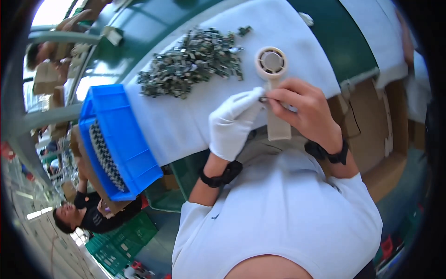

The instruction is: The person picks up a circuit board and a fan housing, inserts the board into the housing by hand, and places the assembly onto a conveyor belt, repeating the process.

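The small dark metal part [263, 99] pinched between my two hands could slip, I judge, because so little of it shows past my fingertips; a loose grip on either side would drop it onto the white cloth-covered worktop [186, 121], or down into my lap where the cloth ends; it could also get lost among the heap of small grey-green metal pieces [193, 63] lying further out on the cloth; the beige handheld fan with a round grille [271, 63] stands just beyond my fingers, and a careless push might knock it over.

My left hand [231, 124], in a white glove, is nearly closed; its thumb and forefinger taper to a point and meet the small part from the left; my bare right hand [302, 109] is curled, its fingertips drawn together onto the same part from the right, the other fingers folded loosely; so the part sits between both sets of fingertips, above the near edge of the cloth and in front of the fan's handle; how firmly each hand holds it I cannot tell.

The blue plastic bin [118, 139] with a row of dark pieces stacked inside sits at my left, well apart from my hands.
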Tool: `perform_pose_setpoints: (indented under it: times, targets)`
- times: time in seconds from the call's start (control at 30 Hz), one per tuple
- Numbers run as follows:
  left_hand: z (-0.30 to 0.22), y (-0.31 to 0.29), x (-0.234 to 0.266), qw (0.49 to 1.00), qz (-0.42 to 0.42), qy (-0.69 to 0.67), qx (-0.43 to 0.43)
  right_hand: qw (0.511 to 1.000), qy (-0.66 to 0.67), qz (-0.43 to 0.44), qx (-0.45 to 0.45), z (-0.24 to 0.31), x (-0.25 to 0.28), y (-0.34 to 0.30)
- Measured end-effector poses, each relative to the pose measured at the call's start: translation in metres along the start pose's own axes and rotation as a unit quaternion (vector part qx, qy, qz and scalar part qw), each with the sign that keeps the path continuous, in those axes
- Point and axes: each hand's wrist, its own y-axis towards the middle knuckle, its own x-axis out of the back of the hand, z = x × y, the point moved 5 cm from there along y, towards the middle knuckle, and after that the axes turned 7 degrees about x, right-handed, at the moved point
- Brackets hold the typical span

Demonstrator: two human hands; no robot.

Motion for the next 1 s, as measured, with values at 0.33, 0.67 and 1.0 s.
perform_pose_setpoints:
  times: [0.33, 0.67, 1.0]
  targets:
    - [0.001, -0.009, -0.015, 0.998, -0.051, -0.006, 0.045, 0.999, -0.027, -0.018, -0.013, -0.005, -0.003, -0.014]
    - [-0.017, -0.019, -0.027, 0.978, -0.096, 0.127, -0.134, 0.995, -0.005, -0.078, -0.062, 0.011, -0.010, -0.018]
    - [-0.010, -0.022, -0.026, 0.975, -0.099, 0.162, -0.117, 0.994, 0.012, -0.032, -0.104, 0.004, -0.013, -0.014]
